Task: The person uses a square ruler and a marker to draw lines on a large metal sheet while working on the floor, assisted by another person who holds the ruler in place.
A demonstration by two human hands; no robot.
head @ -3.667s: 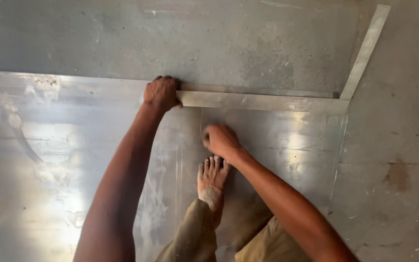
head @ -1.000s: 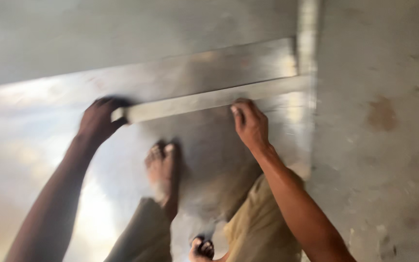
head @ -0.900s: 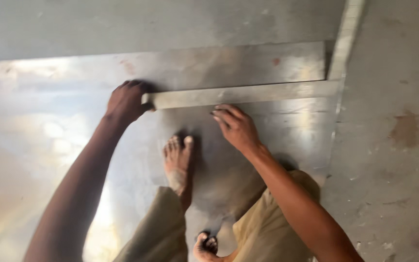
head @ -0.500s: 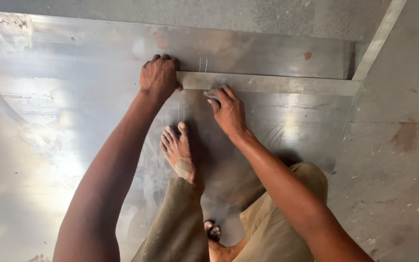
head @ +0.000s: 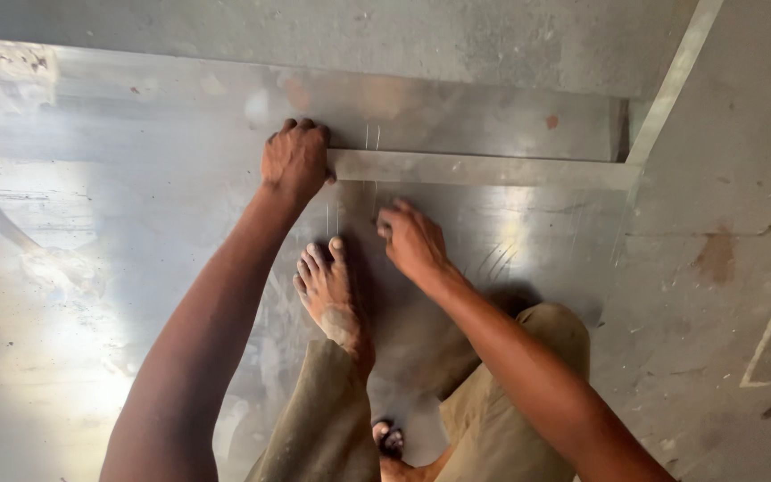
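In the head view, a big flat shiny metal sheet (head: 91, 268) is laid on the grey concrete floor (head: 725, 268). A long L-shaped metal square ruler (head: 493, 168) is laid flat across the far part of the sheet (its short arm runs up along the sheet's right edge). The ruler's near end is pressed down by the left hand (head: 294, 161), with the fingers curled over it. The right hand (head: 412, 239) is rested on the sheet just below the ruler, fingers bunched; whether something is pinched in them cannot be told. A bare foot (head: 327, 290) is set on the sheet between the arms.
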